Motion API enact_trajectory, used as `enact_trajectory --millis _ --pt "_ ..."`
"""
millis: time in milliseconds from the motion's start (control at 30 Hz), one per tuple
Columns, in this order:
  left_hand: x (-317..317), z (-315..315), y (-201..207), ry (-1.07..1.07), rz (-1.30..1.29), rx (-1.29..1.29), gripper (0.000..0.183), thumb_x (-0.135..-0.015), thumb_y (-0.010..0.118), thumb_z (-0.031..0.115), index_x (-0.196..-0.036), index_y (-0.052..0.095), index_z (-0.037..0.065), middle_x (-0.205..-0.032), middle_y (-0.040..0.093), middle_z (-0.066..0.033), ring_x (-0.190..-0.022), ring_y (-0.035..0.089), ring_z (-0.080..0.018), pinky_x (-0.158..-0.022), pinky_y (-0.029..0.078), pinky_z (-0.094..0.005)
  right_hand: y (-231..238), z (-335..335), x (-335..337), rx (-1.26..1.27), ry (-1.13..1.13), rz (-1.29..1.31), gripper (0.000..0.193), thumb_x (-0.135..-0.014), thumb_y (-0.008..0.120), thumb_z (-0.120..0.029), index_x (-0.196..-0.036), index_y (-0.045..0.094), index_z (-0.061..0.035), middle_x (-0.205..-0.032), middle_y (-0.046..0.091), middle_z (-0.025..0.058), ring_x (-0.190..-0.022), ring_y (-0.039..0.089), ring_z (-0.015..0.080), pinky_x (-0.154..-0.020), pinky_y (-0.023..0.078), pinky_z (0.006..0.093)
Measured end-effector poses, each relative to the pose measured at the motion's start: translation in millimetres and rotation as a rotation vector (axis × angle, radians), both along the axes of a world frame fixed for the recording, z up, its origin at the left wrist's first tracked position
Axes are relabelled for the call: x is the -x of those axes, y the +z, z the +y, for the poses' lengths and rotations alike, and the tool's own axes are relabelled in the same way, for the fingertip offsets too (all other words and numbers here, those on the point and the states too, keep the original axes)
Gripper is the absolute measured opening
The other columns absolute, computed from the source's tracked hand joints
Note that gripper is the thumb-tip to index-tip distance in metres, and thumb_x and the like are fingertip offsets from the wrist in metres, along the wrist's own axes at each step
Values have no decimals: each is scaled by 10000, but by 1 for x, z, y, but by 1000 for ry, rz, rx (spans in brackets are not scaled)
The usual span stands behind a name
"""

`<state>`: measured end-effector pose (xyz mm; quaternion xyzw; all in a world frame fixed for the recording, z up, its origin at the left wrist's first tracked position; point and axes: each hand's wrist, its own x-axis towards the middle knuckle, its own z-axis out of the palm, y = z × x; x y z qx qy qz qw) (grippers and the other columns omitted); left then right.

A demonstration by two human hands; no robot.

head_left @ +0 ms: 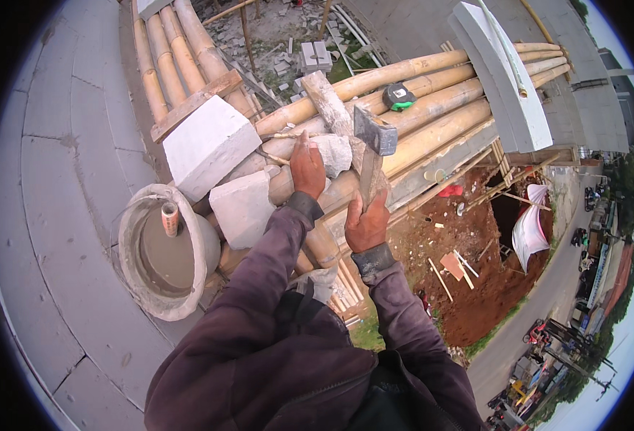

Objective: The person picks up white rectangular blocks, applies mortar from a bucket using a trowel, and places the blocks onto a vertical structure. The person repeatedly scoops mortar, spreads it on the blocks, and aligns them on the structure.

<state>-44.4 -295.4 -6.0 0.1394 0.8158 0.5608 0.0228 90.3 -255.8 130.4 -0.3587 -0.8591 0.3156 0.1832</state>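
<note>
Landmark: mortar bucket (209,244).

Step, my read: hammer work on the white block chunk (336,154), which lies right of the bucket and a bit farther out, on the bamboo poles (450,122). Can't tell if the head is touching anything.

Right hand (367,224): clamped round the wooden handle of the hammer (376,132), well right of the bucket, head pointing away from the body. Forearm angles inward, back of hand up.

Left hand (307,169): between bucket and hammer, fingers pointing away, beside the chunk. Can't tell if it grips or just steadies it. Hands apart, near each other.

Next blow would call for a firmly seated chunk, left fingers out of the head's path, and a short, controlled swing. Chunk could roll on the round poles.
</note>
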Motion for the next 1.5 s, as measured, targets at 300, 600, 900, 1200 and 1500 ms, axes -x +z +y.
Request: enact_trajectory --millis 300,600,900,1200,1500 --pt "-5 4 11 21 67 135 535 -921 596 199 -1331 460 -117 -1281 522 -325 -1240 484 -457 -1096 355 -439 -27 39 -1 145 92 -65 271 -928 587 -176 -1064 469 26 -854 615 349 -827 596 540 -688 454 574" --pt "20 -18 39 111 -517 -677 394 -852 599 173 -1185 555 -33 -1164 613 -158 -1127 589 -323 -993 449 -411 -64 140 26 -80 22 -340 327 -851 659 -208 -1048 615 50 -1006 624 289 -978 613 443 -840 489 510" --pt "-44 -15 90 -597 -1342 -809 557 -928 485 255 -1405 434 -28 -1372 541 -175 -1275 515 -320 -1099 384 -466 -30 58 -54 345 214 246 973 -733 785 -565 -1352 427 95 -1235 503 271 -1201 477 420 -1051 376 453" --pt "-189 14 63 -1149 -1314 -361 632 -825 538 19 -1434 380 -37 -1326 530 -212 -1199 554 -298 -1021 450 -379 -49 17 -213 889 -554 497 729 -821 757 -427 -1344 505 15 -1205 603 205 -983 655 264 -810 550 361" --pt "-296 77 89 -1713 -1629 276 552 -956 605 265 -1408 407 17 -1261 565 -127 -1125 585 -279 -885 514 -468 -48 -22 -344 577 -817 658 425 -927 681 -271 -1261 606 -19 -1152 655 91 -1028 607 151 -880 508 318"
